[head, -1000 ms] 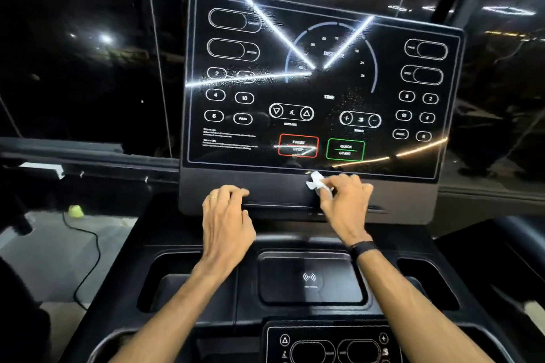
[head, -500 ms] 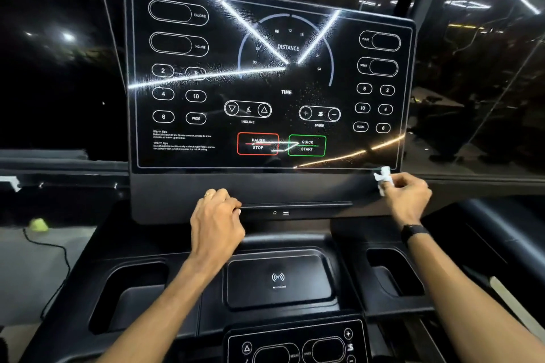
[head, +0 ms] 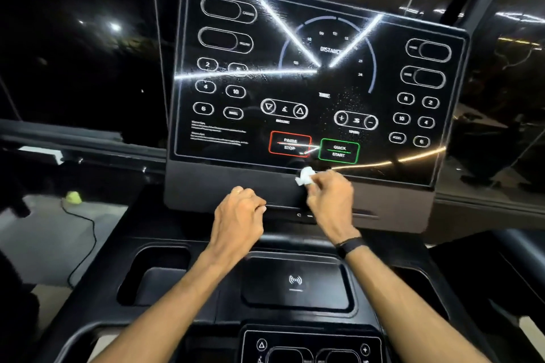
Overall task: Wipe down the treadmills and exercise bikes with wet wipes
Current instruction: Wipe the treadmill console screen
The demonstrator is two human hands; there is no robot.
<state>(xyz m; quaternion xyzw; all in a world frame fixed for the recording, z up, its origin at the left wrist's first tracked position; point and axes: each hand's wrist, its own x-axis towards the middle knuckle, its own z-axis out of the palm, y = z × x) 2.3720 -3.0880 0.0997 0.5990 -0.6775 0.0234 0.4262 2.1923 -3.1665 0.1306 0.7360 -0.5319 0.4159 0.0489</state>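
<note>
A glossy black treadmill console screen [head: 318, 82] fills the middle of the view, with white button outlines, a red pause box and a green start box. My right hand [head: 331, 200] pinches a small crumpled white wet wipe [head: 305, 176] against the grey bezel just under the screen, below the red and green boxes. My left hand [head: 237, 216] rests with curled fingers on the ledge of the bezel [head: 206, 186], to the left of the right hand. It holds nothing that I can see.
Below the hands lies a black tray with a wireless charging pad [head: 295, 281] and cup recesses [head: 153, 274] on both sides. A lower control panel [head: 312, 348] sits at the bottom edge. A cable and a yellow-green object [head: 73, 197] lie on the floor at left.
My right hand has swept the wipe leftward along the bezel, from the screen's lower right corner back to under the red and green boxes. The left hand stays on the ledge.
</note>
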